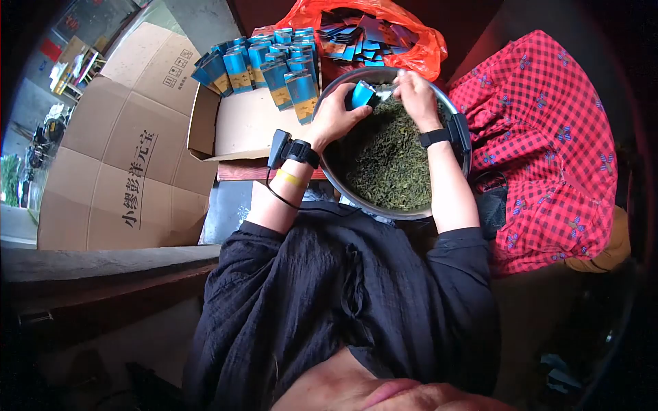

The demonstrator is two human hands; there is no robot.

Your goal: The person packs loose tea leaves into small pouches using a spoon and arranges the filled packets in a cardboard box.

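My left hand (337, 115) is wrapped round a small blue packet (362, 94), with its top tilted up over the near-left side of a metal basin. The basin (327, 168) holds loose dark green dried leaves (394, 157) that look like tea. Just right of the packet, my right hand (416, 98) is closed above the leaves at the basin's far side. A pale, shiny patch shows below its fingers, and what they hold is too unclear to name. Both wrists wear black bands.
Several blue-and-gold packets (274, 68) stand upright in a shallow cardboard box (236, 133) at left. Behind the basin, a red plastic bag (428, 51) holds flat packets (367, 38). Large cardboard (130, 137) leans at far left; red checked cloth (541, 137) drapes at right.
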